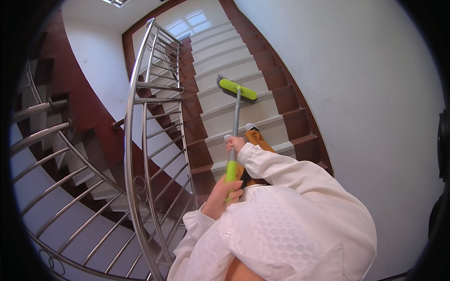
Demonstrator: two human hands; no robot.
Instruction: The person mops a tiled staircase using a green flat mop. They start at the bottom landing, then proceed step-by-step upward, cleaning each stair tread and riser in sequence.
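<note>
A broom with a lime-green head (237, 88) and dark grey bristles rests on a pale stair tread below me. Its grey pole (236, 112) runs up towards my body and ends in a lime-green grip (231, 171). My left hand (222, 193) wraps around that grip near its end, close to my white shirt. Further down the pole, my right hand (235, 144) is closed around the grey part. The bristles are partly hidden under the head. A dark shoe with a white toe (251, 127) shows on a step just short of the broom head.
The staircase (228, 66) has cream treads with grooved strips and dark red borders. A stainless steel railing (130, 140) runs along the left, with another flight (82, 177) beyond it. A white wall (369, 105) bounds the right side. The landing (207, 12) reflects a window.
</note>
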